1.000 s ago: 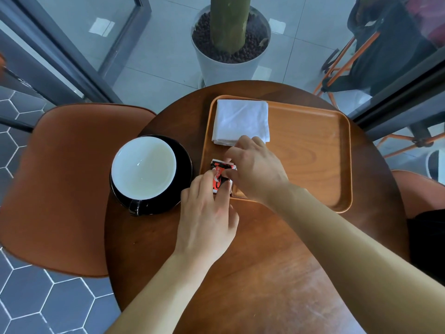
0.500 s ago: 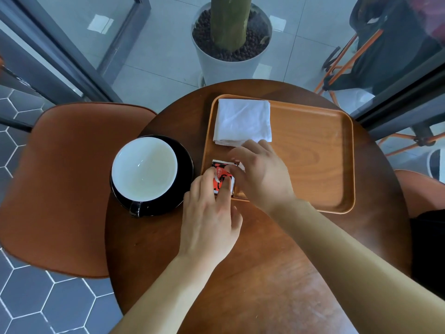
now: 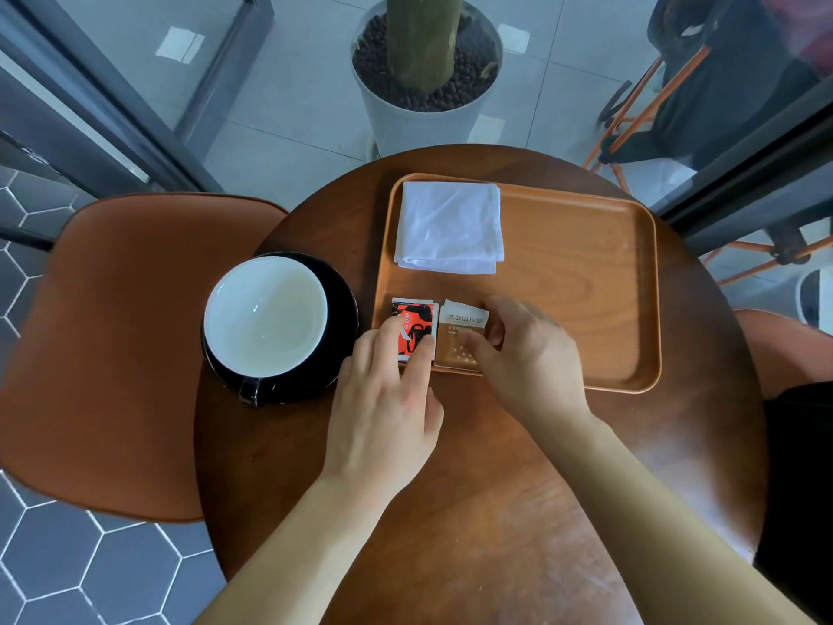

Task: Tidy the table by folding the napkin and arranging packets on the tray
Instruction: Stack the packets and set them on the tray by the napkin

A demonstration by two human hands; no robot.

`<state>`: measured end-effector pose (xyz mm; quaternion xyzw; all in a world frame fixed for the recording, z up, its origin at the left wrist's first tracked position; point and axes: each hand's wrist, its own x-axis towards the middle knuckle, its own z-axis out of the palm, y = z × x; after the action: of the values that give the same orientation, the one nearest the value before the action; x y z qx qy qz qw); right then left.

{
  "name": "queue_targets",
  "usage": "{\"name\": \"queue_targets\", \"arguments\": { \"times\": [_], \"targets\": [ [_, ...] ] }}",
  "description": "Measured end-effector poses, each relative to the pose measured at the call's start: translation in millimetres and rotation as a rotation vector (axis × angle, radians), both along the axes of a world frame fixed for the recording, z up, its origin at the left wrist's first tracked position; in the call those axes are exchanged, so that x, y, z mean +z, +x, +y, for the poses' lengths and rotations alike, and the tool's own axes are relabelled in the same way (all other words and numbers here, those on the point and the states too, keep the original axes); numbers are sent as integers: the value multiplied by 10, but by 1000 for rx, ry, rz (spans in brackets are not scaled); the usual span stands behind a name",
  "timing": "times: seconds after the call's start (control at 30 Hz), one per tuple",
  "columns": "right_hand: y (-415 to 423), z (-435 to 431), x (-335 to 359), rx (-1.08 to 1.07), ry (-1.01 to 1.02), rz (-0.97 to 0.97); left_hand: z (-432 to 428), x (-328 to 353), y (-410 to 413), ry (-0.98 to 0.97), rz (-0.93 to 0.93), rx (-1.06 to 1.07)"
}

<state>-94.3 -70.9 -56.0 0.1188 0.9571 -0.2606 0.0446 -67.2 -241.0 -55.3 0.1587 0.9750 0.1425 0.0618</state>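
A wooden tray (image 3: pixel 586 281) lies on the round table. A folded white napkin (image 3: pixel 448 227) rests flat in its far left corner. Two packets lie side by side in the tray's near left corner: a red, black and white packet (image 3: pixel 412 320) and a brown packet (image 3: pixel 462 333) with a white top. My left hand (image 3: pixel 387 408) reaches from the table side, its fingertips pressing on the red packet. My right hand (image 3: pixel 525 354) pinches the brown packet's right edge between thumb and fingers.
A white cup on a black saucer (image 3: pixel 270 327) stands on the table (image 3: pixel 450 489) left of the tray. An orange-brown chair (image 3: pixel 117 354) is at the left. A potted plant (image 3: pixel 423 69) stands behind glass beyond the table.
My right hand slid rightward and uncovered a brown packet, now beside the red one. My left fingers stayed on the red packet.
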Motion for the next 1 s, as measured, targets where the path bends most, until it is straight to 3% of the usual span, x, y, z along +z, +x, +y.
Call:
{"name": "queue_targets", "arguments": {
  "times": [0.3, 0.5, 1.0],
  "targets": [
    [-85, -46, 16, 20, -51, -45, -20, -15, -10, 11, -9, -6],
    [-74, 28, 6, -104, -113, -11, -25, -18, -9, 4, -30, -14],
    [-208, -22, 83, -150, -141, -75, -24, -20, -14, -15, -22, -17]
  ]
}}
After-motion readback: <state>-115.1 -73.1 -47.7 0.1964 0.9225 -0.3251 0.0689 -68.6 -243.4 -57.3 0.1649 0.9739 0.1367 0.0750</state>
